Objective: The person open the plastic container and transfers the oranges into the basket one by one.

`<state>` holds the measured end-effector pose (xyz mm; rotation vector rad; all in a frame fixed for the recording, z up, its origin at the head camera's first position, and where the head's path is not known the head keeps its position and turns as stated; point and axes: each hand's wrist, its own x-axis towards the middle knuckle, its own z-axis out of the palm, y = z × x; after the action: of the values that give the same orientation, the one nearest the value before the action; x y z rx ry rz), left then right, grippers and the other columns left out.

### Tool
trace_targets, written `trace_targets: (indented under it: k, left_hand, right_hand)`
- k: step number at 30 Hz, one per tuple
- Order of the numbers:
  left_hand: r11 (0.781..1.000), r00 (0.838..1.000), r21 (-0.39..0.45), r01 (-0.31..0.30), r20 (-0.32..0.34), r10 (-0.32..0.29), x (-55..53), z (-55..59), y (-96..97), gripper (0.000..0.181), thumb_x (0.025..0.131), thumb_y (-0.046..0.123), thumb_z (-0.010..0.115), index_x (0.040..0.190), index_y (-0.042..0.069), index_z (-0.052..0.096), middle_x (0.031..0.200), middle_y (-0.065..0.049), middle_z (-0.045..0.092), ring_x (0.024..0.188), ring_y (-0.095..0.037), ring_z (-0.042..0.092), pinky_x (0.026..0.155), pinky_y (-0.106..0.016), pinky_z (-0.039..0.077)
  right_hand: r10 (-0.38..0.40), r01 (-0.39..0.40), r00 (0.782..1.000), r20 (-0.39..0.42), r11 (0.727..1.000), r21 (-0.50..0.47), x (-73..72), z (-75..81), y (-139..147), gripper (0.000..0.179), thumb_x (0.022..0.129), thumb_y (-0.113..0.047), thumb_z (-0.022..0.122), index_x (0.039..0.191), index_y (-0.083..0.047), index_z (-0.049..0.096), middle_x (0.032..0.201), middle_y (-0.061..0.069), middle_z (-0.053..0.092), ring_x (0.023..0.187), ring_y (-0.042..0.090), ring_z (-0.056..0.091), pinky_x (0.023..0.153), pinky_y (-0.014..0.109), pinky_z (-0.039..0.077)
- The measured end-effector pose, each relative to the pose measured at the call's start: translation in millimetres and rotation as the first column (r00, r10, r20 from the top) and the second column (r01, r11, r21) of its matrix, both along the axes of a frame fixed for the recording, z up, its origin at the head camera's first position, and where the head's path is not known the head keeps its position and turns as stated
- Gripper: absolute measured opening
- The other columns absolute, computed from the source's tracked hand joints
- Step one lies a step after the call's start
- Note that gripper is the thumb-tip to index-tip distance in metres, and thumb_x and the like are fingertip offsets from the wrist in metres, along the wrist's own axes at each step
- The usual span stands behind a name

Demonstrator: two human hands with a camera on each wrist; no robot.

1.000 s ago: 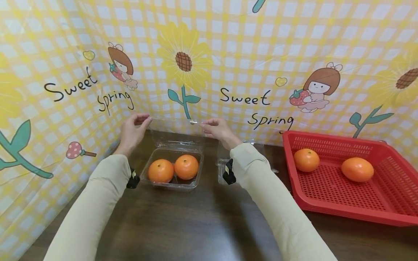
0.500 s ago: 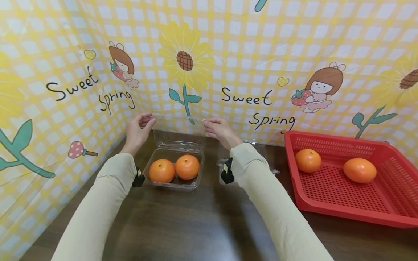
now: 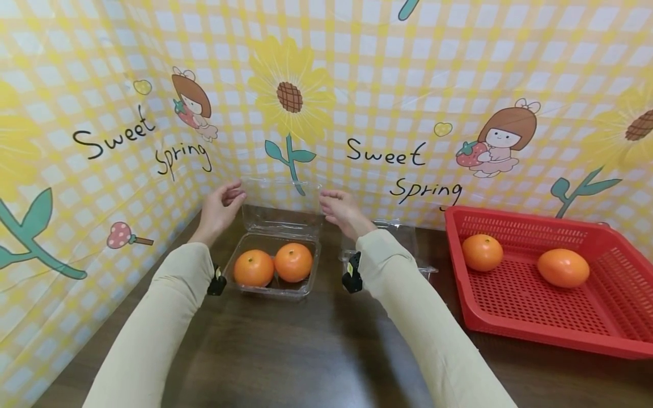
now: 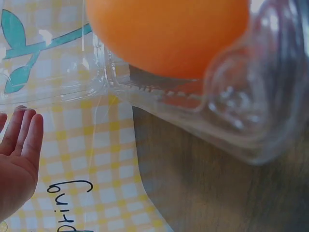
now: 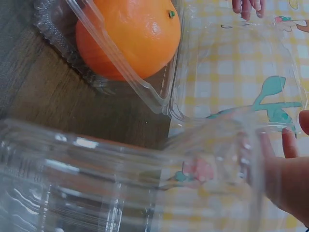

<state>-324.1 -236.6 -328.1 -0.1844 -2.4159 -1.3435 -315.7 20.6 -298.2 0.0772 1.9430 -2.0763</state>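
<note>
A clear plastic clamshell box (image 3: 275, 292) stands on the table with its lid (image 3: 280, 222) raised at the back. Inside sit two oranges, a left one (image 3: 253, 268) and a right one (image 3: 293, 262). My left hand (image 3: 218, 211) is at the lid's left edge; in the left wrist view its fingers (image 4: 33, 137) are fairly straight near that edge. On the other side, my right hand (image 3: 348, 214) has its fingertips at the lid's right edge, and in the right wrist view a finger (image 5: 288, 144) appears to touch it. Neither hand visibly grips anything.
Another clear plastic box (image 3: 405, 235) stands behind my right forearm, partly hidden. To the right, a red basket (image 3: 546, 334) holds two more oranges (image 3: 482, 253). A yellow checked cloth (image 3: 377, 73) hangs close behind and at the left.
The raised lid has tilted slightly back toward the cloth. Both hands' fingers have loosened from its corners, and the left hand has shifted a little right. The oranges stay put.
</note>
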Motion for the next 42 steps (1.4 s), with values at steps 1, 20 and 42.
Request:
trace_targets:
  k: [1,20,42]
  left_hand:
    - [1.000,1.000,-0.006,0.001,0.001,-0.001,-0.3,-0.9,-0.9,0.038,0.089,0.012,0.052,0.122,-0.005,0.048,0.111,-0.023,0.057,0.096,-0.028,0.054,0.076,-0.016,0.041]
    - [0.996,0.986,-0.042,0.084,0.148,-0.076,5.1,-10.5,-13.6,0.046,0.091,0.020,0.048,0.133,0.004,0.037,0.119,-0.024,0.051,0.106,-0.034,0.049,0.085,-0.041,0.041]
    - [0.984,0.970,-0.086,0.154,0.203,-0.134,15.4,-15.2,-16.2,0.050,0.093,0.022,0.046,0.138,0.007,0.029,0.121,-0.025,0.048,0.101,-0.036,0.050,0.077,-0.043,0.045]
  right_hand:
    - [0.004,-0.004,1.000,-0.001,1.000,0.004,0.4,-0.3,0,0.036,0.092,-0.012,0.047,0.127,-0.005,0.044,0.132,0.013,0.042,0.118,0.025,0.041,0.098,0.036,0.033]
    - [-0.070,0.071,0.997,0.010,0.997,-0.013,11.3,-9.6,-13,0.043,0.089,-0.005,0.045,0.131,-0.005,0.040,0.133,0.013,0.039,0.123,0.032,0.032,0.101,0.044,0.027]
    - [-0.117,0.119,0.992,-0.037,0.992,0.041,23.9,-23.5,-15,0.046,0.085,-0.004,0.049,0.131,-0.003,0.040,0.134,0.013,0.037,0.122,0.027,0.035,0.096,0.045,0.033]
